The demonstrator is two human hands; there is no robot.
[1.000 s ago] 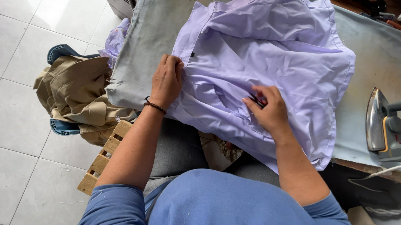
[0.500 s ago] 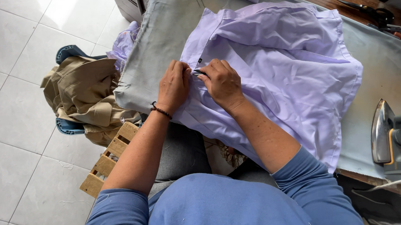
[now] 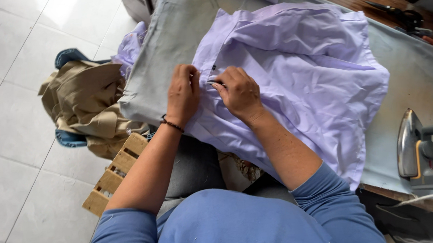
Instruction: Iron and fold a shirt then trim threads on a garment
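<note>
Lilac cotton shirt [image 3: 299,76], soft, light and crumpled, lies on the grey-covered desk [image 3: 181,33]. Left hand [image 3: 182,93] presses the front edge; right hand [image 3: 240,92] pinches it shut there, likely the best hold.

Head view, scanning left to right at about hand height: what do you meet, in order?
Tan garment pile on the floor → left hand → right hand, both on the lilac shirt → grey board cover → iron standing at the right edge, a little nearer the person.
</note>
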